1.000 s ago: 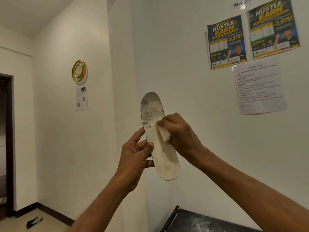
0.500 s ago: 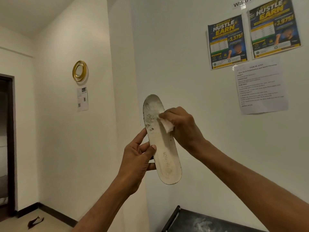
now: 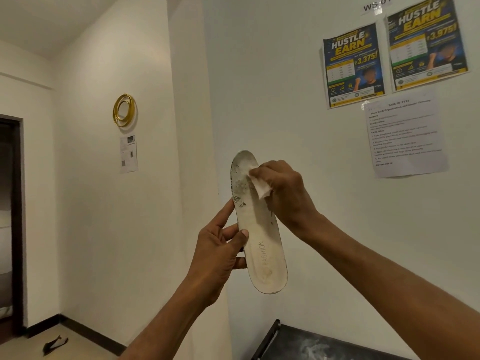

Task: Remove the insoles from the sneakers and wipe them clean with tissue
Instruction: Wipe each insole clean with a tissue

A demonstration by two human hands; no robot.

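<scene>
Up before the white wall, an insole is held upright and wiped with tissue.
Left hand grips the insole's lower half at its left edge, thumb curled over the front beside the printed word FASHION, other fingers behind. Right hand bends its fingers tight round the folded white tissue, pressing it on the grey, smudged toe end. Heel end points down.
</scene>
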